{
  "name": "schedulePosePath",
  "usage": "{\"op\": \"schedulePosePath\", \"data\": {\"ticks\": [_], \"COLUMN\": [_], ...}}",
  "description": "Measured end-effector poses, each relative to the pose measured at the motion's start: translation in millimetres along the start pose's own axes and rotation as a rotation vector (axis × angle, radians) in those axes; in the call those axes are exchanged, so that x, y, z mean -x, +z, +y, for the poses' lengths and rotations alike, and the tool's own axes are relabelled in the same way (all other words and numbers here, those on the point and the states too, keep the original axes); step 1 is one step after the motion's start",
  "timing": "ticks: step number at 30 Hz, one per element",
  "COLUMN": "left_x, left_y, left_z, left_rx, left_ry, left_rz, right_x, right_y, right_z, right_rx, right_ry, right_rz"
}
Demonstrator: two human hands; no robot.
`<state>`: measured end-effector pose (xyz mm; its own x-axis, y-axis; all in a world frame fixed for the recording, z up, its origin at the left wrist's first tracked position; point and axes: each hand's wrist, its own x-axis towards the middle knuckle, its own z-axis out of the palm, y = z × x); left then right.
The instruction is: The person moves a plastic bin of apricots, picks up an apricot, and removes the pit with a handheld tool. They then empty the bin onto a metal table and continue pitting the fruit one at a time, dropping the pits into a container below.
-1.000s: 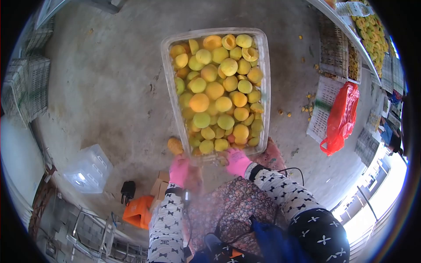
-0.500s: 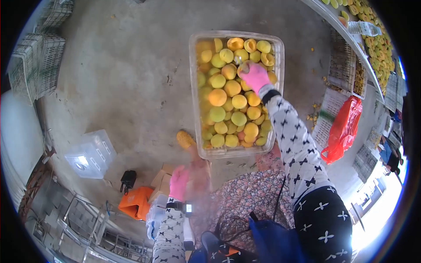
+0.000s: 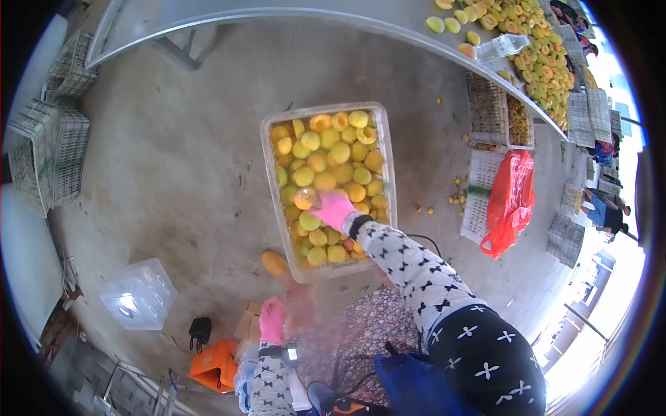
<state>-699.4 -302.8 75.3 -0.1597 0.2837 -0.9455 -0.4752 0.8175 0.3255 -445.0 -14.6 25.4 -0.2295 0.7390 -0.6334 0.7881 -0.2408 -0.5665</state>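
A clear plastic bin (image 3: 393, 166) on the floor is full of yellow and orange halved fruit (image 3: 317, 162) lying in liquid. My right hand (image 3: 333, 209), in a pink glove, reaches into the lower middle of the bin. Its fingers are closed on an orange fruit piece (image 3: 304, 198) near the left side. My left hand (image 3: 272, 320), also gloved in pink, hangs below the bin's lower left corner, beside my leg. Its fingers are pressed together, and whatever they may hold is too small to make out.
A metal table (image 3: 277, 14) spans the top, with a fruit pile (image 3: 541, 62) and a plastic bottle (image 3: 502, 47). Crates (image 3: 482, 166) and a red bag (image 3: 512, 201) stand right. A clear box (image 3: 142, 295) and an orange object (image 3: 216, 366) lie lower left. A person (image 3: 605, 211) is far right.
My right hand has moved from the bin's upper right down to its lower middle. The view has shifted, showing more of the table. My left hand stays low beside my leg.
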Motion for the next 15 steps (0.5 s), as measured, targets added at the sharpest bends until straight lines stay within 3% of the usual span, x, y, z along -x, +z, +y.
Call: {"op": "schedulePosePath", "data": {"ticks": [3, 4, 5, 6, 7, 8, 9, 10, 11, 12, 15], "left_x": [12, 13, 16, 22, 28, 60, 106, 133, 123, 111, 104], "left_y": [3, 1, -5, -8, -15, 0, 17, 21, 0, -21, -57], "left_z": [16, 23, 28, 36, 41, 78, 118, 140, 124, 109, 124], "left_rx": [-0.052, -0.068, -0.084, -0.085, -0.299, -0.918, -1.317, -1.418, -1.109, -0.795, -0.855], "left_ry": [0.080, 0.045, 0.007, -0.017, 0.090, 0.295, 0.392, 0.419, 0.423, 0.452, 0.497], "left_rz": [0.018, -0.004, -0.017, -0.013, -0.076, -0.146, -0.157, -0.140, -0.081, -0.037, 0.026], "right_x": [60, 79, 103, 124, 144, 167, 181, 203, 214, 224, 289], "right_y": [-42, -53, -61, -79, -102, -124, -125, -131, -126, -108, -108], "right_z": [-6, -2, 4, -1, -7, -29, -23, -16, 1, 51, 56], "right_rx": [-0.016, -0.037, 0.013, 0.020, 0.047, 0.117, 0.084, 0.080, -0.044, 0.087, -0.077], "right_ry": [0.043, 0.093, 0.009, 0.113, 0.205, 0.242, 0.184, 0.141, 0.173, 0.080, 0.365], "right_rz": [0.003, -0.044, 0.099, 0.016, -0.133, -0.174, -0.103, -0.075, -0.009, 0.129, 0.098]}}
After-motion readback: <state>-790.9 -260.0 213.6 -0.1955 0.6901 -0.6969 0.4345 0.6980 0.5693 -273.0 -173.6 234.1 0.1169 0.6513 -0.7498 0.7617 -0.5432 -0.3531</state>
